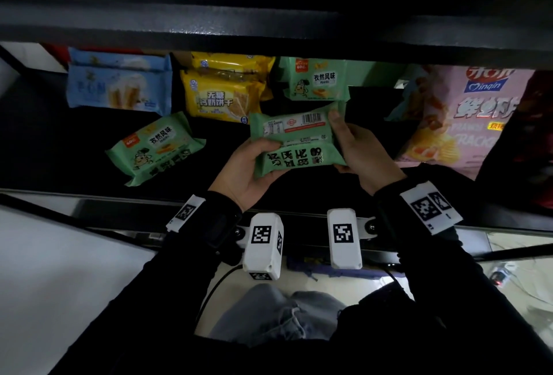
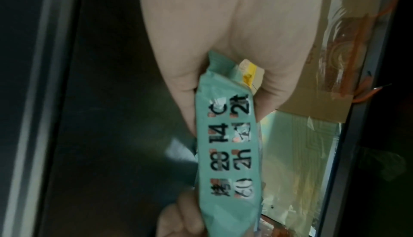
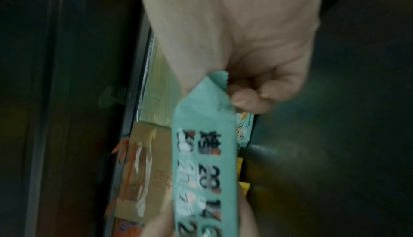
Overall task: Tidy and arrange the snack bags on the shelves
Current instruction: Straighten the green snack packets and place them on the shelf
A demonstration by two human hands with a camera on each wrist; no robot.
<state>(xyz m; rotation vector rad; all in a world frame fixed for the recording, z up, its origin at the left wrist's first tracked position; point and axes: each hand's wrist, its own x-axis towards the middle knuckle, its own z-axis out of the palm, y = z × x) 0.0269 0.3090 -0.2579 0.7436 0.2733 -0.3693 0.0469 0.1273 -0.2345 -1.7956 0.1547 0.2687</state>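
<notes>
Held green bag (image 1: pixel 294 142): back face up, long axis left–right, just in front of the upright green stack (image 1: pixel 317 79).
Left hand (image 1: pixel 250 169): fingers clasp its left end.
Right hand (image 1: pixel 360 153): fingers clasp its right end.
Next move, judged: forward onto the stack.

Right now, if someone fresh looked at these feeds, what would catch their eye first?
First, the green snack pack held up at the shelf's middle, back side showing, with the left hand and right hand each taking a grip on one end. Next, the big pink prawn cracker bag standing at the right. Then a second green pack lying askew at the front left, out of line with the row behind.
</notes>
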